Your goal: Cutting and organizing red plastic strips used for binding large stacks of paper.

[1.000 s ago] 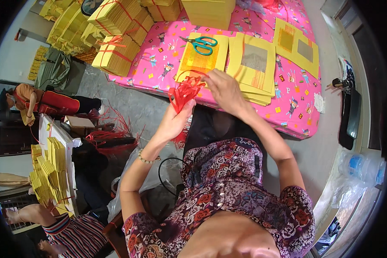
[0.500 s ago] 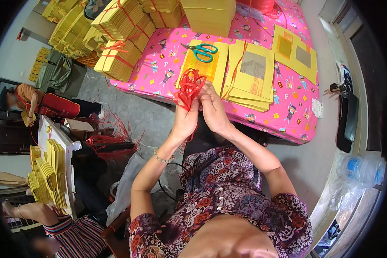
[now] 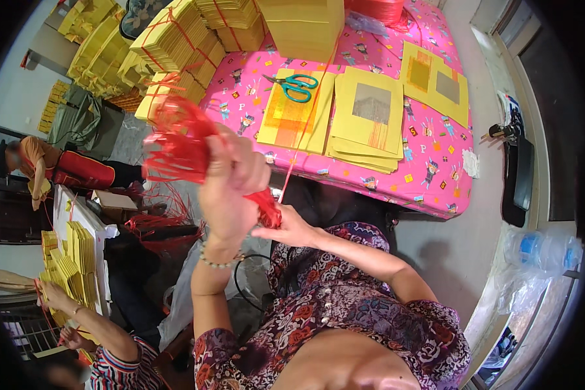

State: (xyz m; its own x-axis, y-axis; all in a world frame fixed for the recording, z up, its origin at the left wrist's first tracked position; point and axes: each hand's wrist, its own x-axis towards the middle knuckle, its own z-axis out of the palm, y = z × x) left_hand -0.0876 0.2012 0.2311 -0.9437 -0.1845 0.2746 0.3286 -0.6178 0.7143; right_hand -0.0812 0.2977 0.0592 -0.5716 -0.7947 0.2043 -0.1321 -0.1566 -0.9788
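A bundle of red plastic ribbon point(image 3: 185, 140) is gathered in my left hand point(image 3: 231, 179), raised on the left with its fingers wrapped round the middle. Its looped top fans out above the fist and is smeared by motion. Lower down, the other end of the bundle comes out of the fist, and my right hand point(image 3: 289, 227) closes on it. One red strand point(image 3: 288, 175) runs up from there across the table edge. On the table, scissors with teal handles point(image 3: 297, 86) lie on yellow paper sheets point(image 3: 276, 123), out of reach of both hands.
Yellow sheets point(image 3: 370, 133) are piled on the pink patterned tablecloth point(image 3: 429, 185). Tied yellow paper stacks point(image 3: 169, 42) stand at the back left. Two other people work at a white table point(image 3: 101, 260) on the left. Loose red ribbon point(image 3: 166, 224) lies on the floor.
Both hands have come down and left from above the table edge. The left now grips the bundle alone higher up, and the right has dropped to its lower end.
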